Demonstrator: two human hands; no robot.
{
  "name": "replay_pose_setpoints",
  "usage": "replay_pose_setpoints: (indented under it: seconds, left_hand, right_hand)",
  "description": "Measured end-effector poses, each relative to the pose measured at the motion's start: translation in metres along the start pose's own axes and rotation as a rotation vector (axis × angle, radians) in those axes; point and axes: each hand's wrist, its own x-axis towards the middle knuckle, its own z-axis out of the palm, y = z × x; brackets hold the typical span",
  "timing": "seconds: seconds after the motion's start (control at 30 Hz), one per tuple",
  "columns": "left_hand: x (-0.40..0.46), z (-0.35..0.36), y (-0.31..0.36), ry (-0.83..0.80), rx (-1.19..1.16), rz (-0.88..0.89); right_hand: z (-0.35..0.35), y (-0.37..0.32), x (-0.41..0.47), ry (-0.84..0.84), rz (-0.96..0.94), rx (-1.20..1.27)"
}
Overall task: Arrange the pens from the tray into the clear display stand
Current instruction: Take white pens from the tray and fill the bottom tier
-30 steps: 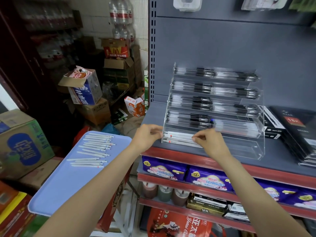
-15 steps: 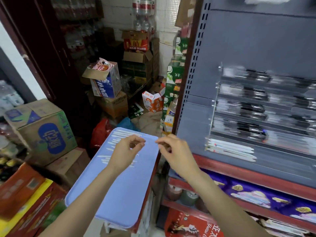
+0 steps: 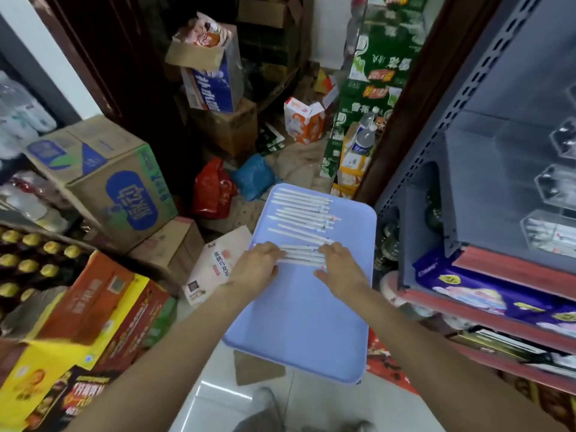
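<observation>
progress: clear display stand (image 3: 558,188) on shelf at right already holds pens, white ones in lowest tier; many pens (image 3: 300,213) left at tray (image 3: 299,322) far end | grip: left hand (image 3: 260,263) and right hand (image 3: 338,263), fingers laid over nearest pens' ends; closed grasp, cannot tell | room: stockroom, cartons crowd floor

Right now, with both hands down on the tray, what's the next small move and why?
Probably close both hands' fingers around the nearest bunch of white pens and lift it. The left hand and right hand rest on its two ends on the blue tray, and the clear display stand waits on the right.
</observation>
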Motion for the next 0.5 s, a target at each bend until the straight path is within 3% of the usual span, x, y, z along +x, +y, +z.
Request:
replay_pose_setpoints:
  seconds: [0.27,0.5]
  left_hand:
    - [0.015,0.005,-0.003,-0.015,0.130,0.044]
    - [0.024,0.008,-0.003,-0.120,0.246,0.085]
  right_hand:
    - [0.004,-0.006,0.011,-0.052,0.056,-0.152]
    - [0.006,0.002,0.010,-0.182,-0.038,-0.240]
